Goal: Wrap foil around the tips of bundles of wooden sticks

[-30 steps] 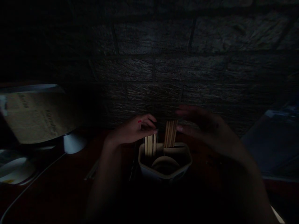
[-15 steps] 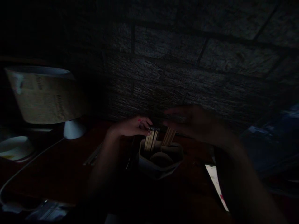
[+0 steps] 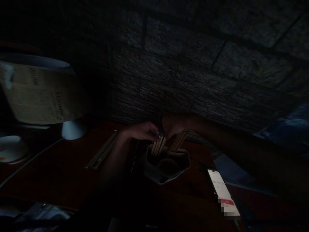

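A pale, angular utensil holder [image 3: 187, 161] stands on the dark table with compartments inside. In its left compartment a bundle of light chopsticks [image 3: 157, 149] stands upright, slightly tilted. My left hand [image 3: 142, 131] pinches this bundle near its top from the left. My right hand [image 3: 174, 125] reaches over from the right, its fingers curled down and closed at the tops of the same light chopsticks; shadow hides its fingertips. A second bundle of browner chopsticks [image 3: 178, 141] leans to the right in the back compartment, under my right wrist. A round rim [image 3: 167, 161] shows at the holder's front.
More chopsticks [image 3: 102, 153] lie on the table left of my left forearm. Farther left stand a lamp with a printed shade [image 3: 41, 93] and a white bowl [image 3: 12, 148]. A lit phone [image 3: 222, 188] lies to the right. A stone wall [image 3: 154, 74] rises behind the holder.
My right hand has moved left, from beside the browner chopsticks to the tops of the light ones, and its fingers have closed. My left hand stays on the light bundle. The view has shifted.
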`<state>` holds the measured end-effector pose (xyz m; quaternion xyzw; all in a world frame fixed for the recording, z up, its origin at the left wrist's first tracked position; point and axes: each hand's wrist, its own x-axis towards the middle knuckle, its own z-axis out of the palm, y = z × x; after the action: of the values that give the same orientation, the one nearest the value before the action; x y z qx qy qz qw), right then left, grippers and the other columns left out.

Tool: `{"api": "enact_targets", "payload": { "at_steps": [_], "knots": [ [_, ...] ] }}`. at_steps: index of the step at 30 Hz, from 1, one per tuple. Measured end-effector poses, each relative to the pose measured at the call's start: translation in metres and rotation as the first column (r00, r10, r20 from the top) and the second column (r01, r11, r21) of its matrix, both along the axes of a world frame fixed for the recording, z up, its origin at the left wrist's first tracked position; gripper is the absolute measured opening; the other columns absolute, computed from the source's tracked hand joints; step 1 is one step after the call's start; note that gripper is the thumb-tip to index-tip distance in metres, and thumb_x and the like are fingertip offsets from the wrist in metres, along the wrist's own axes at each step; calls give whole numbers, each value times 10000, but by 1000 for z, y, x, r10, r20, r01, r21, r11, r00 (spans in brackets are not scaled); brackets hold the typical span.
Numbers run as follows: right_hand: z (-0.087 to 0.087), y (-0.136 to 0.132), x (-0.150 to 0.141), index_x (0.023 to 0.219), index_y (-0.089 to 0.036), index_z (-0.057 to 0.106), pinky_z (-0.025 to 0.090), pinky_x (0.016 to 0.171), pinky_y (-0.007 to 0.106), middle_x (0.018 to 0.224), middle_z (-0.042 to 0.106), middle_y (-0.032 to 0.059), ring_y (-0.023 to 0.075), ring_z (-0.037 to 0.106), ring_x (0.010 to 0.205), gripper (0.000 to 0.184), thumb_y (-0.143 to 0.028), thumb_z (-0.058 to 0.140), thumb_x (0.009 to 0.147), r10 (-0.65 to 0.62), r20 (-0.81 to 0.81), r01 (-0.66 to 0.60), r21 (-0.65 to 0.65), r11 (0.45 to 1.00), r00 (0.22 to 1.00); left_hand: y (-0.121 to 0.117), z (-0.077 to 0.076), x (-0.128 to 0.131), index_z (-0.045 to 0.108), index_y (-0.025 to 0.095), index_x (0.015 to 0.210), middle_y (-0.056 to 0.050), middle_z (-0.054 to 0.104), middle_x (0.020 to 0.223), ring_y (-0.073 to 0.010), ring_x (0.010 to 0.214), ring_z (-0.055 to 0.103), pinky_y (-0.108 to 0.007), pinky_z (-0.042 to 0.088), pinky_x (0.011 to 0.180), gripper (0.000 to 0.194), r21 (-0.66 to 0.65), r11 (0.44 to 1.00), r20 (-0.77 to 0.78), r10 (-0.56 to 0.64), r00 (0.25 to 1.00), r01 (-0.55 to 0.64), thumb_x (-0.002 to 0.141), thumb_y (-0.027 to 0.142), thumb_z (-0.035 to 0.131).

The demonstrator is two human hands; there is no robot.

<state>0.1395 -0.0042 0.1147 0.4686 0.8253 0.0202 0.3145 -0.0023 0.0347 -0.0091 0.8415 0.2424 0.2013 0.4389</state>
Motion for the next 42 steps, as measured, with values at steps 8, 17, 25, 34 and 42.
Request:
{"api": "enact_targets", "payload": {
  "at_steps": [8,17,25,34,42],
  "knots": [
    [-4,8,7,900,-93,792,348,560,245,801,733,45,146,589,700,218,-238,672,790,13,-42,-15,-55,998,999,-2,2,4,667,106,776,13,592,696,-116,660,526,-213,345,586,196,67,996,-29,-48,998,50,803,300,654],
    [-5,6,14,924,-98,797,379,599,251,840,756,51,168,630,740,220,-216,660,799,-17,-113,4,-114,994,993,-2,3,8,677,103,738,22,519,619,-96,577,434,-207,299,521,231,124,992,-58,-31,998,38,821,313,630],
    [20,5,15,976,-121,798,431,679,244,887,783,37,182,684,838,210,-205,669,834,-32,-139,8,-164,986,990,-6,11,8,675,105,739,22,526,632,-101,593,446,-208,310,539,250,92,995,-114,-12,993,22,826,332,617],
    [5,17,9,991,-128,798,396,650,246,899,786,30,174,666,823,217,-185,678,819,15,-74,-30,-213,977,997,-10,14,5,682,112,765,6,560,673,-115,616,461,-227,321,559,290,112,993,-125,47,991,-33,836,384,613],
    [3,4,5,921,-91,796,364,595,257,807,742,55,174,615,737,228,-240,673,800,33,-22,-34,-62,997,999,-6,10,8,668,107,734,5,560,674,-113,634,473,-214,338,570,247,108,994,-96,-14,995,24,817,338,638]
  ]
}}
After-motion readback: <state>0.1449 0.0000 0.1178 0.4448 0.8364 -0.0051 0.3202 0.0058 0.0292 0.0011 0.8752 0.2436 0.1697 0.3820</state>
